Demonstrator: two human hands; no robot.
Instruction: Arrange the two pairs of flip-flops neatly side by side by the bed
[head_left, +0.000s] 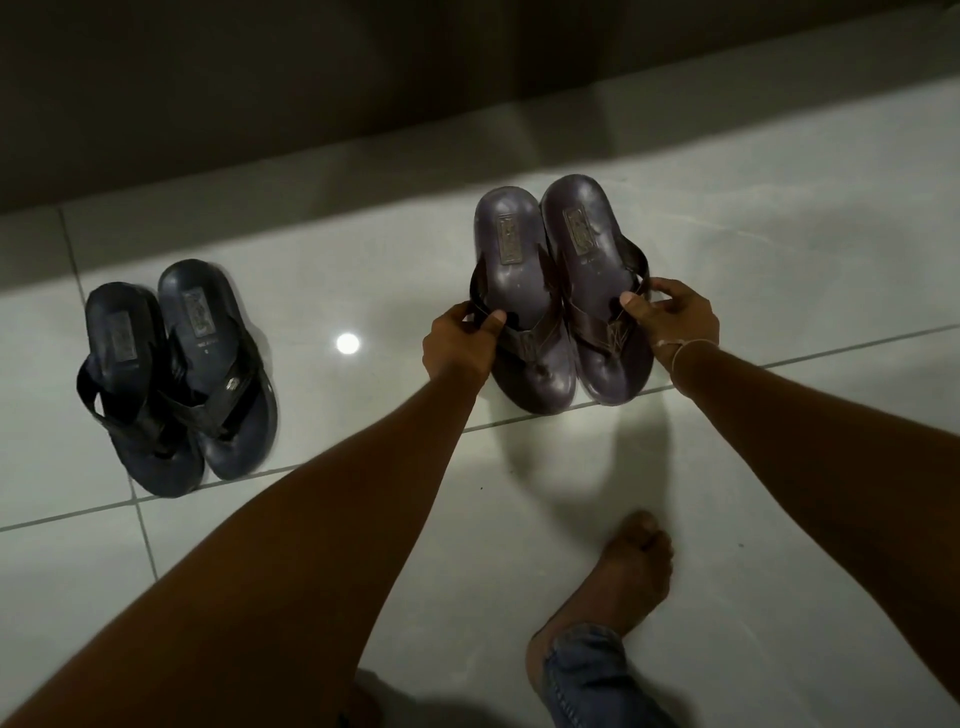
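Note:
A brown pair of flip-flops stands together on the white tiled floor, heels toward the dark bed base. My left hand (460, 340) pinches the strap of the left brown flip-flop (511, 260). My right hand (675, 322) pinches the strap of the right brown flip-flop (587, 234). Their soles touch side by side, toes toward me. A dark blue pair (176, 374) lies at the left, apart from both hands, its two flip-flops touching and angled slightly, straps overlapping.
The dark bed base (311, 93) runs along the top of the view. Glossy white floor tiles (779, 493) with grout lines reflect a ceiling light (347, 343) between the pairs. My bare foot (618, 582) and jeans cuff are at the bottom right.

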